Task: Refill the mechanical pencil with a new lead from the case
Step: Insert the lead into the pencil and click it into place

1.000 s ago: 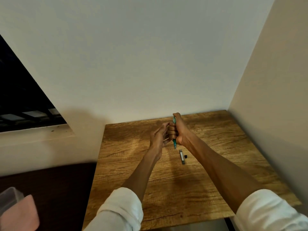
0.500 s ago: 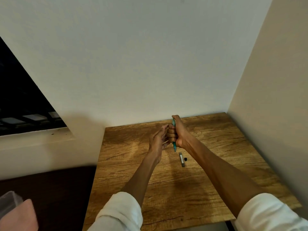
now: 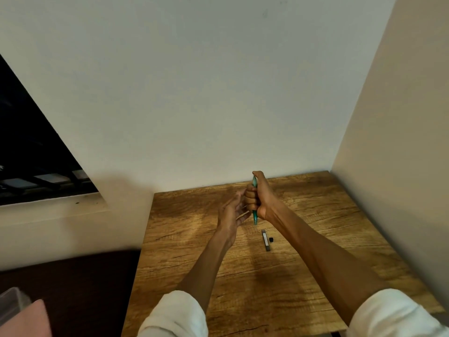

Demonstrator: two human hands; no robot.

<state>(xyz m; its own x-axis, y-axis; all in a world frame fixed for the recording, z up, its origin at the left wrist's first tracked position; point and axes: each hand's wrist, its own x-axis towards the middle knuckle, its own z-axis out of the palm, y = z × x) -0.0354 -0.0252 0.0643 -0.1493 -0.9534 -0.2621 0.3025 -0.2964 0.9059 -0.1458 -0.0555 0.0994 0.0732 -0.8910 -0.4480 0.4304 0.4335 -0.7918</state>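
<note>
Pencil (image 3: 254,210), green and mechanical, being held upright in the right hand (image 3: 257,198), fingers wrapped fully around the barrel, thumb sitting on the top end, tip pointing down above the worktop (image 3: 315,215). Left hand (image 3: 232,210) hovering just beside it with fingers loosely extended and relaxed, gripping nothing that can be made out; whether a thin lead is lying between those fingers being impossible to tell.

Lead case (image 3: 265,240) lying flat on the worktop just below the pencil tip, close to it but not touching, with a small black cap (image 3: 271,239) resting right beside it, apparently off the case. Judging from that: case already opened, pencil already in hand; loading of a lead not confirmed either way, and clicking it through, recapping the case and putting the pencil down likely remaining.

Pale label showing on the case, its writing being too small to read; no brand legible on the pencil either.
</note>
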